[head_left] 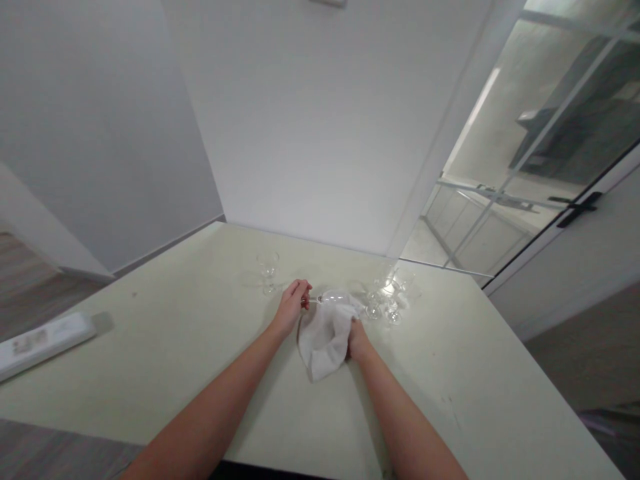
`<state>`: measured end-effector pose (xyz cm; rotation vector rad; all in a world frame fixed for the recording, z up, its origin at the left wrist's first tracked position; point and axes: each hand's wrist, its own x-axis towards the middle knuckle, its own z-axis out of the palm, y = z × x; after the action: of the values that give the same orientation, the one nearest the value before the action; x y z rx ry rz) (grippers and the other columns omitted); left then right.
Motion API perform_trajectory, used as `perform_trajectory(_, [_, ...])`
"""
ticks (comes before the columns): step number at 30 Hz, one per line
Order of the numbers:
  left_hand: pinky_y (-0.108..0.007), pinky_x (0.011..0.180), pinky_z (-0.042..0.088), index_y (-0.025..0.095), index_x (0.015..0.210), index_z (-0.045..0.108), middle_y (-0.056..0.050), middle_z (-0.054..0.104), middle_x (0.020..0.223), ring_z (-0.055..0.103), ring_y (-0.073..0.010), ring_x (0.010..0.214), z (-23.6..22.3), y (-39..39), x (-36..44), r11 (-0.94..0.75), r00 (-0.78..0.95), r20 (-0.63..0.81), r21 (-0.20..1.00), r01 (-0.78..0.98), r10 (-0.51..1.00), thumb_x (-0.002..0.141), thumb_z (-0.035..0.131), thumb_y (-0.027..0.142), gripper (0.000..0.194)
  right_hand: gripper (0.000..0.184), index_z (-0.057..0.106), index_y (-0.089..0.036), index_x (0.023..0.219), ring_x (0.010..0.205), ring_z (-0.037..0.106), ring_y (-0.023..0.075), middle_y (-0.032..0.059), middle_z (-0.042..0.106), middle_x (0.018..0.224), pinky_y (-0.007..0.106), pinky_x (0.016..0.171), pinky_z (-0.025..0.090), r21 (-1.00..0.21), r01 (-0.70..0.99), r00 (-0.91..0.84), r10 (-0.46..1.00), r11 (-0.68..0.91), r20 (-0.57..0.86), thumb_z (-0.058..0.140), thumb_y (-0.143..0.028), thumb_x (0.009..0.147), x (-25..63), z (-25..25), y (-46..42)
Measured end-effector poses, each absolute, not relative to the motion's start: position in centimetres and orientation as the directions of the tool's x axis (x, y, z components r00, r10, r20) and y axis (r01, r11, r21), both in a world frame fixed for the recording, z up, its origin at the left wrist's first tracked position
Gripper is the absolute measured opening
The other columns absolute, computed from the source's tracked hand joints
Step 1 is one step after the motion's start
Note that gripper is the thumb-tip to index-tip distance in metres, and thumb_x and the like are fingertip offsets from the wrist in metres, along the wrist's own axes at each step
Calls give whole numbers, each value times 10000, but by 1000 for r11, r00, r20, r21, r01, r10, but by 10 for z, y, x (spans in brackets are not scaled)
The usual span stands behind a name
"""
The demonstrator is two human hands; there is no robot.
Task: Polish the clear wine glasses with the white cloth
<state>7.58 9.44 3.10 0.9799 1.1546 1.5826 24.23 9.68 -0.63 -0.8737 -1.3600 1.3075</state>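
A clear wine glass (334, 297) lies sideways above the table, its stem toward the left and its bowl toward the right. My left hand (295, 303) is closed around the stem and foot end. A whitish cloth (324, 340) hangs below the glass and touches its bowl. My right hand (356, 340) is closed on the cloth at its right side; the fingers are partly hidden by the fabric. To the left, another stemmed glass (269, 270) stands upright. Several more clear glasses (393, 297) are grouped just right of the cloth.
The pale table (190, 353) meets a white wall (310, 133) at the back. A white oblong package (47, 340) lies at the table's left edge. On the right is a glass-paned door (500, 167) with a black handle (580, 208).
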Motion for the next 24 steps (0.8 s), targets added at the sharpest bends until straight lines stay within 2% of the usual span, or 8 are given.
perform_trajectory(4, [-207,549,400,156,749,546,17,543,676,506,-109,605,34,84,86,-79,90,91,988,-133,992,701,713,391,293,293,691,-198,928,923,639,227,44,724,878,387,917,478,-973,-191,-167,973,127,160,664,-310,659,236,6,88])
perform_trajectory(8, [-263,705,441,156,835,609,-34,623,835,562,-166,785,36,80,87,-188,299,191,981,-39,935,682,709,274,217,248,698,-186,898,910,634,215,49,717,914,371,894,474,-972,-195,-90,984,132,152,655,-305,684,237,5,92])
perform_trajectory(11, [-289,766,430,153,771,651,-52,632,851,564,-189,839,35,83,83,-306,262,280,950,62,924,724,654,272,128,254,692,-174,906,937,626,211,59,709,959,363,907,463,-968,-190,-46,983,165,177,654,-337,716,241,-1,97])
perform_trajectory(14, [-265,696,415,155,748,630,-33,607,777,545,-163,753,33,87,80,-306,111,298,951,56,948,792,609,351,202,244,683,-167,888,923,625,204,61,704,965,348,891,467,-971,-175,-27,985,161,168,656,-348,726,241,-4,98])
perform_trajectory(17, [-241,629,399,161,844,610,-11,586,753,523,-139,690,31,90,79,-272,11,272,962,0,962,800,614,441,284,213,685,-172,870,848,637,192,45,713,906,329,834,487,-979,-168,-183,972,115,146,652,-335,736,238,-2,93])
perform_trajectory(20, [-251,660,426,158,907,600,-27,606,810,552,-153,741,30,91,80,-278,-1,279,958,-71,960,687,722,479,408,181,685,-175,861,807,636,180,25,715,852,319,825,490,-978,-155,-394,899,140,191,658,-303,735,234,3,86])
perform_trajectory(22, [-270,700,441,154,923,606,-47,628,852,576,-170,787,29,91,80,-253,22,257,960,-120,966,642,760,466,447,186,677,-173,865,807,632,177,22,715,848,315,826,492,-979,-148,-444,875,142,194,672,-290,721,233,5,83])
perform_trajectory(24, [-290,731,450,155,981,617,-75,654,907,601,-189,827,27,91,80,-204,59,218,960,-194,974,667,738,465,458,225,665,-171,890,790,630,175,24,712,854,305,786,502,-984,-159,-454,879,78,144,687,-293,703,235,5,81])
